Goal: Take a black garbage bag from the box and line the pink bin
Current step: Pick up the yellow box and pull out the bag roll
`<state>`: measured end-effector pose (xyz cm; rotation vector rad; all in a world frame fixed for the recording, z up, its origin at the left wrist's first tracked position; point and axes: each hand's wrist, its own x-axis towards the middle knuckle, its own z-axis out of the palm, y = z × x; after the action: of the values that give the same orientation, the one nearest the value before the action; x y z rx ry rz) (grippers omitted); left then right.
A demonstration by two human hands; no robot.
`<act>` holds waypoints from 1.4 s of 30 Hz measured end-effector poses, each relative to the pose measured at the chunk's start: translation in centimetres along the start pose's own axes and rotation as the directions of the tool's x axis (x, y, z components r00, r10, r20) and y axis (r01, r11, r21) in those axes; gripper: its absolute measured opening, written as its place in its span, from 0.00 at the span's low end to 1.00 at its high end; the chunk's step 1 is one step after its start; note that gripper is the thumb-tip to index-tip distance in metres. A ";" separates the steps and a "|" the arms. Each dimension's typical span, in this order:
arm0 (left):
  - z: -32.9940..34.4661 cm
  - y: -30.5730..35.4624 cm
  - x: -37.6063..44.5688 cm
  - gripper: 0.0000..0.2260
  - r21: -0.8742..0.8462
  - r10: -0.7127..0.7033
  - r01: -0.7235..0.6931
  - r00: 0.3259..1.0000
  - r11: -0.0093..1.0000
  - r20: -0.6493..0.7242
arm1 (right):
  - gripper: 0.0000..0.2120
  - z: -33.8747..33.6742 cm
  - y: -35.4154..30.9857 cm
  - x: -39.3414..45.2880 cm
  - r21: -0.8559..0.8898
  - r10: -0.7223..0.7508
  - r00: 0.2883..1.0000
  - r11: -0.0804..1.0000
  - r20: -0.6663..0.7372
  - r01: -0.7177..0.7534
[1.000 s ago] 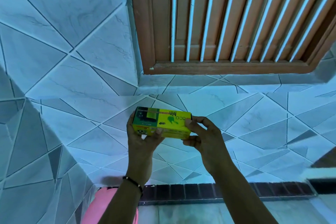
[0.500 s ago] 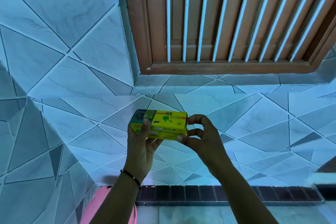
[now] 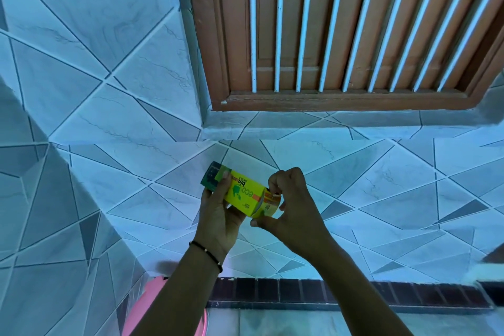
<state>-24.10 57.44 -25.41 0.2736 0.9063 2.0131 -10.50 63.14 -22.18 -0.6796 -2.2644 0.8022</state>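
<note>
A yellow and green box [image 3: 241,191] of bin bags is held up in front of the tiled wall, tilted with its right end lower. My left hand [image 3: 218,215] grips the box from below and behind, thumb across its green end. My right hand [image 3: 291,204] pinches the end flap [image 3: 270,200] at the box's right end, which stands partly lifted. No black bag shows. The pink bin [image 3: 148,305] peeks out at the bottom, mostly hidden behind my left forearm.
A brown wooden window frame with white bars [image 3: 341,35] fills the upper right, above a tiled ledge [image 3: 327,123]. A dark brick-pattern strip [image 3: 354,294] runs along the base of the wall. A tiled corner [image 3: 54,199] juts out on the left.
The box has turned from level to tilted, right end down. My right hand has moved from holding the end to pinching and lifting its flap. My left thumb shifted onto the green end.
</note>
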 end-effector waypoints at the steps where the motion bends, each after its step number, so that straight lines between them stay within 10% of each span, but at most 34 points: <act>1: 0.1 0.0 0.0 0.51 0.006 0.012 -0.012 1.000 1.000 -0.009 | 0.27 0.2 0.0 -0.1 -0.024 -0.019 1.000 1.000 -0.011 0.019; 16: 1.3 -0.5 0.2 0.57 -0.166 0.062 -0.075 0.994 0.983 -0.085 | 0.20 0.8 0.4 -1.2 -0.152 -0.197 0.945 0.975 -0.260 0.161; 42: 0.8 -0.6 -0.4 0.56 -0.084 0.137 -0.149 0.981 0.985 -0.136 | 0.20 0.4 0.8 -1.2 -0.060 -0.145 0.970 0.989 -0.193 0.136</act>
<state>-23.05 57.68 -25.17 0.1615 0.8906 2.2213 -9.78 62.81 -23.47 -0.5846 -2.1290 0.5895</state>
